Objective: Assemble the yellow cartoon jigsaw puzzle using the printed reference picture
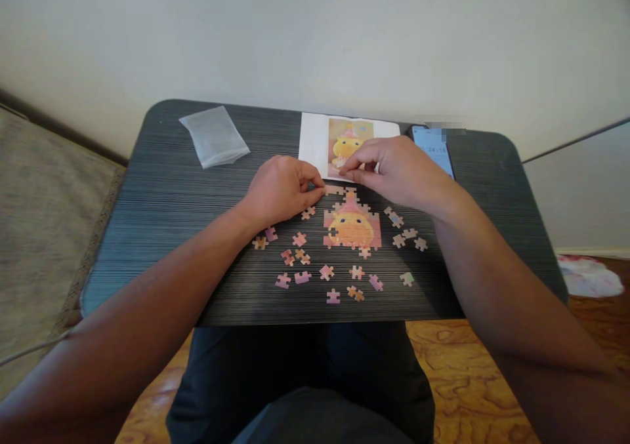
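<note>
A partly joined jigsaw puzzle (352, 224) shows a yellow figure with a pink hat. Beyond its upper left edge lies a short strip of puzzle pieces (335, 190). My left hand (285, 185) is closed, thumb and forefinger pinched at the strip's left end. Over the printed picture (315, 145) hovers my right hand (388, 165), its fingertips pinched together; whatever they hold, if anything, is too small to make out. Part of the picture is hidden behind that hand. Loose puzzle pieces (326, 272) are scattered left, right and in front of the joined part.
A clear plastic bag (216, 139) lies at the back left of the dark table (502, 234). At the back right, a phone (434, 149) with a lit screen is partly behind my right wrist. The wall (275, 44) rises right behind the table.
</note>
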`<state>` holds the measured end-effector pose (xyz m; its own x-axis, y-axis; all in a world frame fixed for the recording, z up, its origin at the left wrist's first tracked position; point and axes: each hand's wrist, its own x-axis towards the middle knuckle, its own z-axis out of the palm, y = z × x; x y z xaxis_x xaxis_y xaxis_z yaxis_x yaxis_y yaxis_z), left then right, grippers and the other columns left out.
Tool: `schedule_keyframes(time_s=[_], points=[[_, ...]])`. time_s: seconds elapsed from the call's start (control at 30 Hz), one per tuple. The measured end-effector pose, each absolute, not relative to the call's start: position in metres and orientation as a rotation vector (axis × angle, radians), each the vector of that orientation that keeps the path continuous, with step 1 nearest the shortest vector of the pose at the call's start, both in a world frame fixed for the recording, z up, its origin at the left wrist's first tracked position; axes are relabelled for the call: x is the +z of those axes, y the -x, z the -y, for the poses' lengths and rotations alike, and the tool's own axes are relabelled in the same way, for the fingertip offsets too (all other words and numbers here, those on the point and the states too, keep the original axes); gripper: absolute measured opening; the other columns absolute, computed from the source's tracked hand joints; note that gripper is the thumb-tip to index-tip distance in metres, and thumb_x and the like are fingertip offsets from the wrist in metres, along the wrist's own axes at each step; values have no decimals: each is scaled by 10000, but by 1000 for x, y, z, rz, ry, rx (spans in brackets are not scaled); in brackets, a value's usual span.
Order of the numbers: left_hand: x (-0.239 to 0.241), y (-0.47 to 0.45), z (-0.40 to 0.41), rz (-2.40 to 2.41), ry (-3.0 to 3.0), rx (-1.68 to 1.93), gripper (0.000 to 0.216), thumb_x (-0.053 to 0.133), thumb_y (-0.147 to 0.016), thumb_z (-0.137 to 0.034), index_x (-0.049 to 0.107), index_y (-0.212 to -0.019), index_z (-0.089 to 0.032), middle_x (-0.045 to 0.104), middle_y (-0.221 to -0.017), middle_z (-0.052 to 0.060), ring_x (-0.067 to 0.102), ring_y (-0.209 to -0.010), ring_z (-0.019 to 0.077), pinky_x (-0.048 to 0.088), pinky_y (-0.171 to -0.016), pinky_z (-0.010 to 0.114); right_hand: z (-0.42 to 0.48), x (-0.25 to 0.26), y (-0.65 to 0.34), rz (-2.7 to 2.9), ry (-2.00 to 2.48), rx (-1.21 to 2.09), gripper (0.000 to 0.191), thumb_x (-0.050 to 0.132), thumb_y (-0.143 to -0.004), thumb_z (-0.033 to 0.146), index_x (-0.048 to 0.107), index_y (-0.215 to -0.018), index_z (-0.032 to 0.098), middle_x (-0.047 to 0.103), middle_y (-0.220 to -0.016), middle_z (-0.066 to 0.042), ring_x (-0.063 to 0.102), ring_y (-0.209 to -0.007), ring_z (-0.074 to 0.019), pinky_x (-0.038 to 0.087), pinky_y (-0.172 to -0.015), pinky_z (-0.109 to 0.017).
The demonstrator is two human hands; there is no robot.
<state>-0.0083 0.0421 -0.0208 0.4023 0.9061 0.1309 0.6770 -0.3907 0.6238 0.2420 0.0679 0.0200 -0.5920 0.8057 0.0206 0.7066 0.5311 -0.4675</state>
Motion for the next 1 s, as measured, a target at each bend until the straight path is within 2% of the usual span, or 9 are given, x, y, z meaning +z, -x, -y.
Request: schedule_keyframes(time_s=[0.17, 0.4, 0.7, 1.0], points=[[-21, 9, -42, -1360, -2170, 632, 171, 762, -886, -312, 899, -904, -210, 645, -585, -5, 485, -554, 123, 326, -568, 317, -66, 23, -250, 2546, 1291, 619, 224, 673, -1029, 321, 875, -1079, 240, 852, -1032, -37, 744, -910, -213, 486, -845, -373], [-22, 10, -42, -1344, -2142, 636, 157, 766, -894, -312, 889, -911, -215, 629, -572, -14, 487, -541, 119, 326, -561, 318, -64, 20, -259, 2509, 1313, 656, 201, 674, -1026, 316, 863, -1068, 261, 855, -1045, -15, 745, -930, -210, 494, -855, -361], [-24, 11, -42, -1346, -2125, 616, 170, 773, -909, -348, 891, -965, -239, 630, -572, -25, 475, -530, 116, 321, -555, 315, -64, 16, -269, 2592, 1299, 723, 189, 721, -970, 252, 868, -1089, 246, 854, -1038, -24, 747, -897, -196, 503, -822, -355], [-25, 12, -42, -1349, -2137, 596, 217, 767, -927, -353, 918, -1033, -240, 622, -557, -21, 477, -522, 115, 314, -549, 301, -64, 8, -266, 2567, 1272, 772, 161, 751, -969, 256, 846, -1093, 215, 835, -1021, -33, 723, -878, -178, 479, -802, -331]])
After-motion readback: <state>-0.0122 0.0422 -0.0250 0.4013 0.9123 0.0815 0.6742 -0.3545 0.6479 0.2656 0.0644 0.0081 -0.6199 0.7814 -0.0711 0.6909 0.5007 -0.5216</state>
